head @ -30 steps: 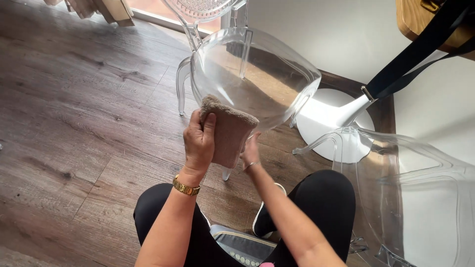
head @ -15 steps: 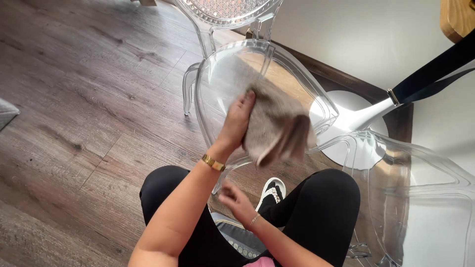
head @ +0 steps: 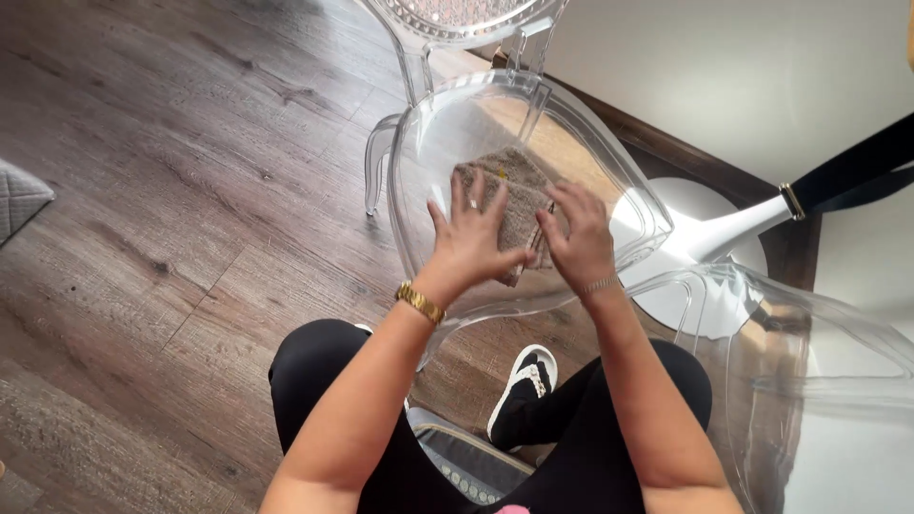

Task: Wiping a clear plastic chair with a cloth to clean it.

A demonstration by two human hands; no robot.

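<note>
A clear plastic chair [head: 419,143] stands in front of me on the wood floor. A grey-brown cloth [head: 514,186] lies on its seat. My left hand [head: 471,238], with a gold bracelet and a ring, presses flat on the cloth with fingers spread. My right hand [head: 576,238] rests on the cloth's right part, fingers also spread. Both hands cover the near half of the cloth.
A second clear chair [head: 809,371] is close on my right. Another clear chair back [head: 457,19] stands beyond the first. A white round table base [head: 705,238] with a dark leg sits by the white wall. A grey quilted item [head: 19,195] lies at the left edge.
The cloth, held up in my left hand half a second ago, now lies on the seat. My right hand came up from my lap onto the cloth.
</note>
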